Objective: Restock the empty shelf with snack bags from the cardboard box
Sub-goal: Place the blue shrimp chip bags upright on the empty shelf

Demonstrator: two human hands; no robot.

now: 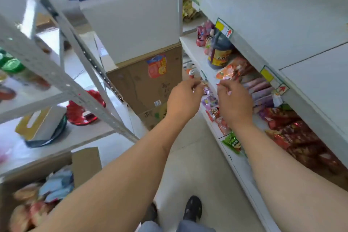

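My left hand (183, 98) and my right hand (234, 101) reach side by side to the front edge of the white shelf (194, 51) on the right. Both have curled fingers, and blur hides whether they pinch anything. The right fingertips touch the lower corner of an orange snack bag (229, 71). Small purple packets (209, 100) lie between the hands. Behind my right hand, purple bags (259, 86) and red bags (293, 132) fill the shelf. The open cardboard box (84, 164) sits at lower left with blue and pinkish snack bags (56, 186) inside.
A dark vinegar jug (218, 52) stands on the shelf past the orange bag. A green bag (232, 142) hangs over the shelf edge. A stacked brown carton (143, 81) blocks the aisle ahead. A grey metal rack (62, 81) stands on the left. My shoes (193, 209) stand on the tiled floor.
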